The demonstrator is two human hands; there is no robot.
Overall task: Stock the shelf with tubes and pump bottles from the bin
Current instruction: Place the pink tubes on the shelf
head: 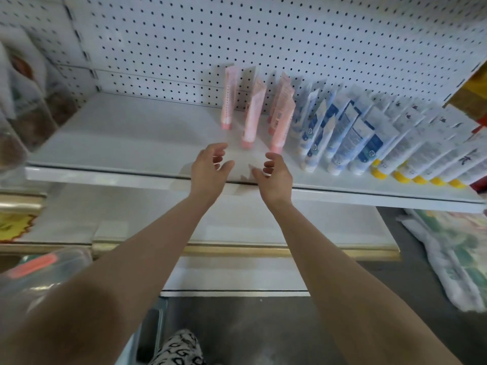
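From the head camera, both arms reach forward over the front edge of the white shelf (126,143). The left hand (210,167) and the right hand (276,175) hover side by side with a gap between them, palms turned toward each other, fingers loosely curled and spread; neither holds anything. Just beyond the fingertips stand the pink tubes (251,119), cap down and leaning back, the rearmost ones close to the pegboard (184,35). To their right runs a tight row of blue-and-white tubes (332,133), also cap down and tilted, and farther right a row of white tubes with yellow caps (411,156) reaching the shelf's right end. The left half of the shelf is bare. At lower left, partly behind the left forearm, sits a clear plastic bin (39,272), blurred, with something pink-orange inside. A lower shelf (263,219) shows beneath, and a crumpled plastic bag (453,254) lies on the floor at right
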